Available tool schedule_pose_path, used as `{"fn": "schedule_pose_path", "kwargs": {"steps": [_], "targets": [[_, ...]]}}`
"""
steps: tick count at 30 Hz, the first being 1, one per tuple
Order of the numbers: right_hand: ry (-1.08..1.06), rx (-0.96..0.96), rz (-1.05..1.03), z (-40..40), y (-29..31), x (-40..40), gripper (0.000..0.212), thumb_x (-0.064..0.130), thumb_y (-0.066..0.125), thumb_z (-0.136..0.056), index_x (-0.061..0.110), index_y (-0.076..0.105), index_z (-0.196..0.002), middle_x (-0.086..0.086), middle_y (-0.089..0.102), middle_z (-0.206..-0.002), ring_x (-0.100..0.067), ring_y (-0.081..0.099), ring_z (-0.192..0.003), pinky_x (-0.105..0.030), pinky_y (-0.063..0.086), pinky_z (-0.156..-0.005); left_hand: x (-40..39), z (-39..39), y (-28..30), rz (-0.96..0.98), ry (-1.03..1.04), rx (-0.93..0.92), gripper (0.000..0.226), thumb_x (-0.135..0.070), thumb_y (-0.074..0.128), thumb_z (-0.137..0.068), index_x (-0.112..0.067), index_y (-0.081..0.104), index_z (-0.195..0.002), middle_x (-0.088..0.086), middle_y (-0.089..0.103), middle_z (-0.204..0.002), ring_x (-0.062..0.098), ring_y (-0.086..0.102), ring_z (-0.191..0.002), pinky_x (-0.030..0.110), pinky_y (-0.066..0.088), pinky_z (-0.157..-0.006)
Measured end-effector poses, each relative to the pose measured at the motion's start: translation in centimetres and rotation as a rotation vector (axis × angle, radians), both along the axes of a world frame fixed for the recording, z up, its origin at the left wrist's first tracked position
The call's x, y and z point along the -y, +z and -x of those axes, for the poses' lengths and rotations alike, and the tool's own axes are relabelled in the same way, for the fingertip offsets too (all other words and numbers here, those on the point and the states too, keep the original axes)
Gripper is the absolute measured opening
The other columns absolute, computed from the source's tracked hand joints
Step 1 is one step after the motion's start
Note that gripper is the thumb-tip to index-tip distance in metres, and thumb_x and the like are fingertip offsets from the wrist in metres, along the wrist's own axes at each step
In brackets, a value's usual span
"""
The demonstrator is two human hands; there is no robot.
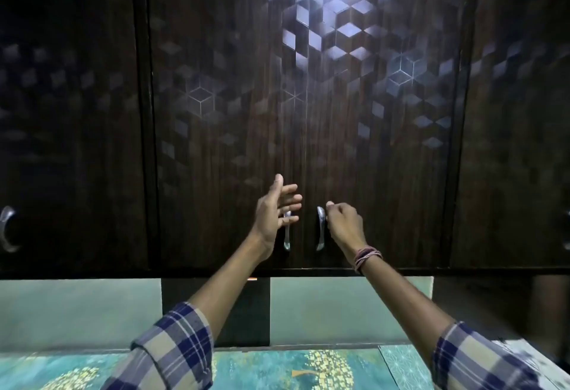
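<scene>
A dark wood wall cabinet (308, 112) with a cube pattern fills the head view, its two middle doors closed. Two curved metal handles sit side by side near the doors' lower edge. My left hand (276, 209) is spread with straight fingers in front of the left handle (287, 235), and whether it touches the handle I cannot tell. My right hand (342, 223) has its fingers curled at the top of the right handle (320, 232). A band of threads circles my right wrist (367, 256).
Another handle (8, 229) shows on the far-left door, and part of one at the right edge (567, 229). Below the cabinet are pale green wall tiles (339, 309), a dark vertical panel (243, 312) and a teal patterned surface (277, 369).
</scene>
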State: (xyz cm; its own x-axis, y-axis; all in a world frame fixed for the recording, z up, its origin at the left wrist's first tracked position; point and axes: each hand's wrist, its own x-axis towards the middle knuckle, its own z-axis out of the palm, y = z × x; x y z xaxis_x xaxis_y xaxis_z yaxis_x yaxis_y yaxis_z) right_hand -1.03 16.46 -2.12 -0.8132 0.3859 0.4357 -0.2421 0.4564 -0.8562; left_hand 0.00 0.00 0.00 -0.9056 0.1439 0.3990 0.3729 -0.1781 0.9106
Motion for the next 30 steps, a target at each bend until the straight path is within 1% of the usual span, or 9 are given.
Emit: {"fn": "schedule_pose_path", "kwargs": {"steps": [4, 7, 11, 19, 21, 23, 25, 28, 30], "targets": [[-0.035, 0.088, 0.042, -0.3, -1.2, 1.1, 0.054, 0.044, 0.051, -0.099, 0.011, 0.060, -0.057, -0.007, 0.066, -0.068, -0.025, 0.060, -0.066, -0.032, 0.042, -0.063, -1.0, -0.3, -2.2, 0.034, -0.011, 0.081, 0.066, -0.063, 0.035, -0.102, -0.015, 0.062, -0.138, 0.013, 0.065, -0.137, 0.025, 0.063, -0.123, 0.047, 0.049, -0.107], [0.007, 0.077, 0.093, -0.2, -1.7, 1.5, 0.059, 0.048, 0.050, -0.101, 0.003, 0.073, -0.070, -0.011, 0.074, -0.069, -0.020, 0.065, -0.059, -0.023, 0.045, -0.054, -1.3, 0.0, -3.0, 0.015, -0.007, 0.109, 0.066, -0.061, 0.037, -0.102, -0.013, 0.061, -0.140, 0.013, 0.062, -0.142, 0.026, 0.060, -0.128, 0.050, 0.045, -0.112], [-0.018, 0.080, 0.051, -0.8, -2.0, 1.6, 0.049, 0.037, 0.048, -0.105, 0.002, 0.075, -0.084, -0.008, 0.074, -0.071, -0.019, 0.066, -0.065, -0.007, 0.038, -0.043, -1.6, 0.2, -3.4, -0.001, 0.000, 0.111, 0.067, -0.060, 0.037, -0.103, -0.011, 0.058, -0.142, 0.014, 0.060, -0.145, 0.024, 0.059, -0.130, 0.047, 0.043, -0.114], [-0.094, 0.092, 0.011, -2.1, -2.5, 2.1, 0.043, 0.033, 0.052, -0.103, 0.008, 0.076, -0.078, -0.010, 0.077, -0.074, -0.027, 0.074, -0.077, -0.025, 0.052, -0.059, -2.6, -1.5, -4.5, -0.050, -0.033, 0.135, 0.069, -0.060, 0.035, -0.104, -0.012, 0.043, -0.153, 0.007, 0.044, -0.160, 0.021, 0.041, -0.148, 0.040, 0.029, -0.121], [-0.091, 0.063, 0.018, -3.7, -2.9, 1.7, 0.044, 0.034, 0.052, -0.103, 0.007, 0.075, -0.077, -0.010, 0.077, -0.072, -0.026, 0.074, -0.071, -0.019, 0.049, -0.052, -3.0, -2.7, -5.0, -0.065, -0.068, 0.161, 0.071, -0.061, 0.033, -0.103, -0.013, 0.041, -0.154, 0.002, 0.051, -0.155, 0.016, 0.048, -0.142, 0.036, 0.032, -0.118], [-0.068, 0.037, 0.033, -5.6, -3.3, 1.1, 0.043, 0.033, 0.053, -0.103, 0.007, 0.075, -0.078, -0.010, 0.077, -0.073, -0.022, 0.072, -0.064, -0.013, 0.044, -0.045, -3.7, -4.5, -5.0, -0.079, -0.072, 0.155, 0.072, -0.062, 0.031, -0.103, -0.012, 0.040, -0.155, -0.013, 0.068, -0.124, 0.001, 0.063, -0.114, 0.028, 0.043, -0.101], [-0.043, 0.016, 0.060, -7.7, -3.6, 0.2, 0.041, 0.032, 0.054, -0.103, 0.006, 0.076, -0.080, -0.011, 0.077, -0.075, -0.016, 0.067, -0.060, -0.008, 0.040, -0.043, -4.5, -6.4, -5.3, -0.109, -0.036, 0.140, 0.067, -0.061, 0.031, -0.104, -0.015, 0.052, -0.147, -0.019, 0.067, -0.104, -0.004, 0.064, -0.097, 0.023, 0.046, -0.088], [-0.021, -0.019, 0.110, -11.3, -4.3, -1.4, 0.040, 0.032, 0.054, -0.103, 0.006, 0.075, -0.080, -0.007, 0.073, -0.071, -0.009, 0.060, -0.055, -0.008, 0.039, -0.041, -6.0, -9.8, -6.0, -0.137, 0.021, 0.114, 0.068, -0.061, 0.033, -0.103, -0.010, 0.060, -0.140, -0.009, 0.071, -0.114, 0.006, 0.065, -0.103, 0.030, 0.049, -0.095], [-0.032, -0.051, 0.131, -14.0, -4.9, -2.8, 0.042, 0.034, 0.054, -0.103, 0.009, 0.072, -0.074, -0.002, 0.065, -0.062, -0.006, 0.054, -0.050, -0.011, 0.039, -0.042, -7.3, -12.5, -6.6, -0.155, 0.044, 0.092, 0.063, -0.058, 0.034, -0.105, -0.012, 0.065, -0.134, -0.008, 0.075, -0.110, 0.004, 0.070, -0.098, 0.028, 0.051, -0.085]]}}
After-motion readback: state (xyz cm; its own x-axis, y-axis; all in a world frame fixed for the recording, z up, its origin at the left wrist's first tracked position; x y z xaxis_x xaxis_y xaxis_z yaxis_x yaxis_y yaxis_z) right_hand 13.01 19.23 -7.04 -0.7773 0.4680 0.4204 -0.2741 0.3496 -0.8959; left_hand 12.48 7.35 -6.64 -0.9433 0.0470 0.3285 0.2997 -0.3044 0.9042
